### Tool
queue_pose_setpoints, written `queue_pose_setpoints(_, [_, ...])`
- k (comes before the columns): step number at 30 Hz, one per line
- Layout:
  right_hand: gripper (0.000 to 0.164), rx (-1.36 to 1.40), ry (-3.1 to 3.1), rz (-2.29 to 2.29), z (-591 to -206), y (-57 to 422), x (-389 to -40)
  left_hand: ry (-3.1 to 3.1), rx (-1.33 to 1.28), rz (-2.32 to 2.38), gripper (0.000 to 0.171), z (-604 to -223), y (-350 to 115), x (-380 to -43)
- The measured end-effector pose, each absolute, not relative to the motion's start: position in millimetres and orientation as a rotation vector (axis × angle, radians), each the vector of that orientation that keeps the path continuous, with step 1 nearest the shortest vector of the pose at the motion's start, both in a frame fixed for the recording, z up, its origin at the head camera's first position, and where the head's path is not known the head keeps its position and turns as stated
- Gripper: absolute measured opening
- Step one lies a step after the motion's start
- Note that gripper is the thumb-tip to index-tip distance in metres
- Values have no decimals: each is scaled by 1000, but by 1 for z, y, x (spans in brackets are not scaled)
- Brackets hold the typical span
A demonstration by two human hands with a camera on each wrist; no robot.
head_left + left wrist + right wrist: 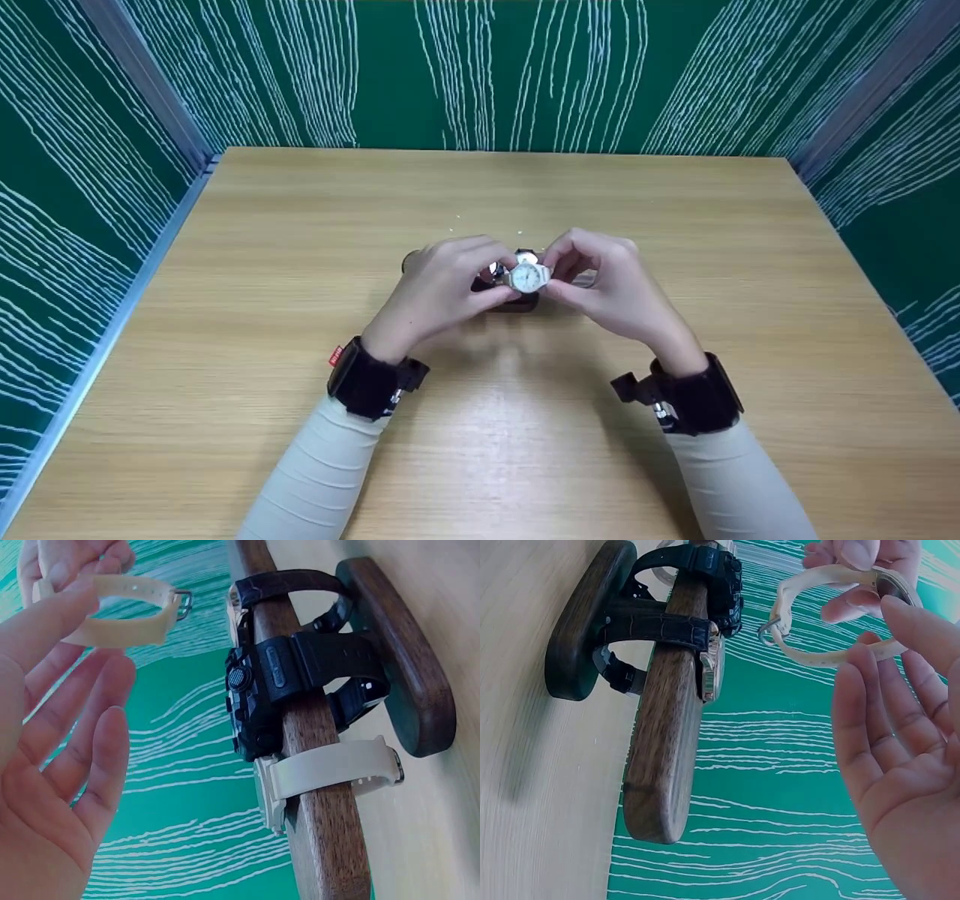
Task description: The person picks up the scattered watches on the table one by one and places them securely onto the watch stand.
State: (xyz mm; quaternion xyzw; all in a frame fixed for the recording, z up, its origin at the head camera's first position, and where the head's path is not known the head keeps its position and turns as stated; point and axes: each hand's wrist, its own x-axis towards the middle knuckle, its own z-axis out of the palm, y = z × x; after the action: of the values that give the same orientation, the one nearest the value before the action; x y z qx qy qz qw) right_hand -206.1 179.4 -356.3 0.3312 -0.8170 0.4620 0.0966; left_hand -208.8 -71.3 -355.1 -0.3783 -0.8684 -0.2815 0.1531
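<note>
Pinching a round, smooth-strapped watch (529,277), left hand (446,281) faces right hand (611,279).

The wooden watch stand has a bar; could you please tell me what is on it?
Looped round the bar are a dark-strapped watch, a black watch and a white watch; the wood under them cannot be seen.

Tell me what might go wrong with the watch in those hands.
Only the fingertips of the left hand and right hand hold the watch, so it might slip and drop.
The stand is close by, so a bump could shift its three other watches.
</note>
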Motion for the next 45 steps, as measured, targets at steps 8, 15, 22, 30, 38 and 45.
queue_pose_setpoints(8, [22, 958, -2473, 1359, -356, 183, -207, -2436, -1113, -919, 22, -352, -76, -209])
queue_pose_setpoints(15, [22, 1007, -2489, 1296, -358, 185, -208, -2441, -1141, -1009, 20, -350, -78, -210])
queue_pose_setpoints(22, [15, 1010, -2512, 1278, -358, 185, -210, -2457, -1126, -1012, 22, -349, -81, -212])
queue_pose_setpoints(30, [12, 990, -2546, 1258, -356, 185, -209, -2462, -1121, -1045, 20, -349, -83, -212])
queue_pose_setpoints(38, [13, 980, -2568, 1245, -356, 185, -209, -2449, -1135, -991, 20, -350, -83, -212])
queue_pose_setpoints(45, [15, 983, -2573, 1257, -356, 184, -208, -2465, -1165, -906, 18, -350, -83, -211])
